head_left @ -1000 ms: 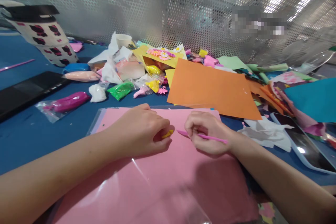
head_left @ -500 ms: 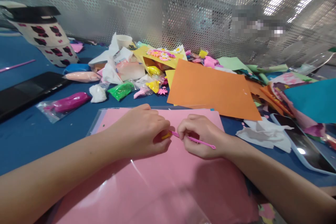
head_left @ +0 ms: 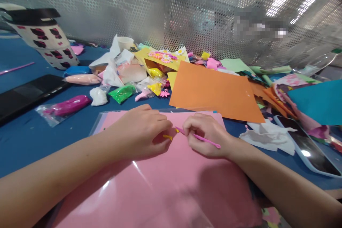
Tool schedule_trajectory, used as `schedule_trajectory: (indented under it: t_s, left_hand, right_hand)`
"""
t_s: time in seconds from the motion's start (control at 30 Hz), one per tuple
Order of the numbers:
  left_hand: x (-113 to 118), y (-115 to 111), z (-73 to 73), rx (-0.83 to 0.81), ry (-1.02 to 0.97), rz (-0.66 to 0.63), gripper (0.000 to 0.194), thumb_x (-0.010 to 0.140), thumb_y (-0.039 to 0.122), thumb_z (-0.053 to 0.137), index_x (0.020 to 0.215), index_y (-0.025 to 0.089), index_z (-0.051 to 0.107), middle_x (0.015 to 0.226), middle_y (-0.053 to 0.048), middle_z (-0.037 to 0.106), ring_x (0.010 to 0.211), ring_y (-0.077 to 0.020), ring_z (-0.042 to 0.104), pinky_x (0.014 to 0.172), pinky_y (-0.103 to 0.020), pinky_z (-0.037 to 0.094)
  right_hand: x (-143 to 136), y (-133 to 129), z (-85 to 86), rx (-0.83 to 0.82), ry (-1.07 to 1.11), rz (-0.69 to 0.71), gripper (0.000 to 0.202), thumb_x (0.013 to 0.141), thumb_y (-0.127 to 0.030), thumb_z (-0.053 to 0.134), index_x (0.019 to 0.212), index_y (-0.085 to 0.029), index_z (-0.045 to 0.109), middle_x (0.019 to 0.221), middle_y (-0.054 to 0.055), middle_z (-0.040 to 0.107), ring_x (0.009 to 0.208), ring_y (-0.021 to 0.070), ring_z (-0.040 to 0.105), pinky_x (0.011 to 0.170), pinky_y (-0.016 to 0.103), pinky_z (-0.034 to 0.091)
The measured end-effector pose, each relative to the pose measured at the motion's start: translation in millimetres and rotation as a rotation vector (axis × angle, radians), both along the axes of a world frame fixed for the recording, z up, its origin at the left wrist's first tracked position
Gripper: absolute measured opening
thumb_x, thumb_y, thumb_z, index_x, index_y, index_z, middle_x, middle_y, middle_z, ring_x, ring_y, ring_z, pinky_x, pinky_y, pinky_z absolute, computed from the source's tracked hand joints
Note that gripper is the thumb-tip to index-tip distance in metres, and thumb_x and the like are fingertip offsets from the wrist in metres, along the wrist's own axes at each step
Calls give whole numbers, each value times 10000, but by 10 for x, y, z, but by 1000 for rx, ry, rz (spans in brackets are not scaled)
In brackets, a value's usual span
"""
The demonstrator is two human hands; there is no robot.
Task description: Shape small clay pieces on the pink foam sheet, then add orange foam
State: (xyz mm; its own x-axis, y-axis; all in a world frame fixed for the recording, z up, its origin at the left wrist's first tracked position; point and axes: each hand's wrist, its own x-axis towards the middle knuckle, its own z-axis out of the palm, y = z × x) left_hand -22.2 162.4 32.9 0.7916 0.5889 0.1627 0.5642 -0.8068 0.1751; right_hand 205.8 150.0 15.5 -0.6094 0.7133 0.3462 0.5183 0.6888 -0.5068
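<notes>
My left hand (head_left: 145,131) rests over a pink sheet (head_left: 128,196) in a clear plastic sleeve. Its thumb and fingers are curled in around a small strip of yellow clay (head_left: 167,137). In my right hand (head_left: 204,133) is a thin pink clay tool (head_left: 207,141), gripped like a pen, its looped end pointing right. The tool's other end points at the left fingertips, a short gap away. On that tip sits a tiny yellow bit (head_left: 176,130).
Behind the sheet lie an orange paper (head_left: 213,91), a magenta clay packet (head_left: 71,105), a green clay packet (head_left: 123,93) and a white clay packet (head_left: 98,96). A patterned tumbler (head_left: 50,39) and black tablet (head_left: 32,94) are left. Crumpled tissue (head_left: 267,137) and a phone (head_left: 312,149) are right.
The tool's tip has drawn back from the left fingers, with a yellow bit on it. More of the yellow strip shows at the left fingers. Both hands have otherwise hardly moved.
</notes>
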Motion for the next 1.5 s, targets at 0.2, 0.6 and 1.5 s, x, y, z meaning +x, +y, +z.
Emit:
schedule_trajectory:
  t_s: [0.2, 0.6, 1.5]
  left_hand:
    - [-133, 143, -31, -53, -32, -102, 184, 877, 259, 571, 970, 296, 725, 928, 3, 708, 847, -162, 626, 753, -290, 408]
    - [-177, 257, -50, -326, -170, -166, 220, 904, 181, 555, 992, 287, 727, 1068, -8, 665, 938, -119, 627, 823, -218, 454]
    - [-165, 271, -25, -402, -184, -174, 202, 904, 175, 547, 933, 256, 730, 1030, -4, 667, 943, -117, 621, 845, -212, 457]
  right_hand:
    - [78, 48, 67, -649, 214, 93, 128, 900, -185, 537, 1020, -208, 500, 706, -25, 673, 631, 105, 614, 594, 227, 465]
    - [43, 2, 188, -950, 304, 85, 192, 884, -339, 654, 871, -164, 576, 708, 22, 723, 651, 133, 689, 642, 277, 552]
    - [-89, 68, -15, -563, 356, 18, 127, 832, -259, 692, 780, -162, 754, 763, 37, 704, 639, 113, 641, 530, 219, 547]
